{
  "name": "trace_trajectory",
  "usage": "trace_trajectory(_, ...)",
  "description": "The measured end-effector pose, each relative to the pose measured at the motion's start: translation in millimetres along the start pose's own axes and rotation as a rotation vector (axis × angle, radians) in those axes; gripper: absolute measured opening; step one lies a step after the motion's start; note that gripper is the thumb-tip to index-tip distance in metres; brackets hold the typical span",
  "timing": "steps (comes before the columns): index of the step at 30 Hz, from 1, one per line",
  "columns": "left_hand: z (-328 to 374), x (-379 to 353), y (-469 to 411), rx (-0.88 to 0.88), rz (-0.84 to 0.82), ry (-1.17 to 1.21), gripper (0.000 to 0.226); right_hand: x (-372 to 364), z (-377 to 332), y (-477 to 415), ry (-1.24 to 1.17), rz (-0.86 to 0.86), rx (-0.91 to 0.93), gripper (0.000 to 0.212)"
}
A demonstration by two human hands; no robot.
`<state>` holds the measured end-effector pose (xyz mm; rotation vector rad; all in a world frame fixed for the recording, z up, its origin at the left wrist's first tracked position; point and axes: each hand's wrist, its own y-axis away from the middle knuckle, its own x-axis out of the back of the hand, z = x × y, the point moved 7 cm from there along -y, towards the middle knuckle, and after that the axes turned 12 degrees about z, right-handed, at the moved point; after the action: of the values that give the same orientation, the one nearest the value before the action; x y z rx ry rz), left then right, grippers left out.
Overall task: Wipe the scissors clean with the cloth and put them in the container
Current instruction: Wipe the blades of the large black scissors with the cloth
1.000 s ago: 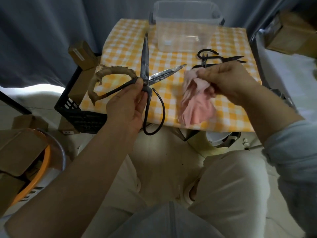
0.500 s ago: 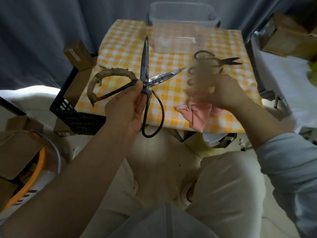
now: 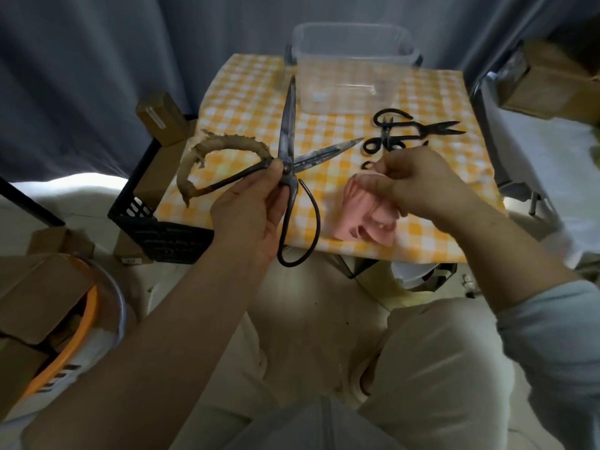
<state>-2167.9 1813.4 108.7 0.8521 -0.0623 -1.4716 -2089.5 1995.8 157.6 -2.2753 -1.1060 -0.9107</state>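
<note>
Scissors (image 3: 287, 125) pinched at pivot in left hand (image 3: 246, 219), blades spread, one pointing toward container (image 3: 350, 79); cloth (image 3: 367, 219) bunched in right hand (image 3: 422, 183), just right.

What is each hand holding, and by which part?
Left hand grips the large scissors at the pivot. Right hand pinches the pink cloth by its top edge.

No legible text; white label (image 3: 151, 115) on brown box (image 3: 169, 106) too blurred to read

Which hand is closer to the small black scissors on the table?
Right. The right hand, pinching the pink cloth, is beside the small scissors; the left hand grips the large scissors farther away.
</note>
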Motion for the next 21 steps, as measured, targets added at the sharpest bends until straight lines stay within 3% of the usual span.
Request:
trace_trajectory(4,-4.4,-2.9,6.3,0.003,-0.007,0.004,0.003,-23.9,-1.5,8.0,-0.442,0.056,-0.250,0.021)
trace_trajectory(7,-6.3,-4.1,10.7,0.003,-0.015,0.013,0.002,-49.1,-7.4,17.1,-0.893,-0.078,-0.452,0.020)
trace_trajectory(11,-2.3,-2.2,10.0,-0.021,-0.003,0.027,0.002,-64.2,-12.5,25.3,-1.359,-0.261,-0.580,0.025)
trace_trajectory(13,-2.0,-0.8,9.3,-0.025,-0.002,0.025,0.001,-68.7,-12.5,25.5,-1.423,-0.264,-0.593,0.022)
trace_trajectory(18,-5.4,-0.8,11.1,-0.029,0.006,0.018,0.002,-70.4,-16.5,27.9,-1.309,-0.117,-0.521,0.016)
trace_trajectory(21,-5.7,-0.9,11.6,-0.041,0.017,0.016,0.003,-74.5,-15.2,28.2,-1.268,-0.049,-0.593,0.011)
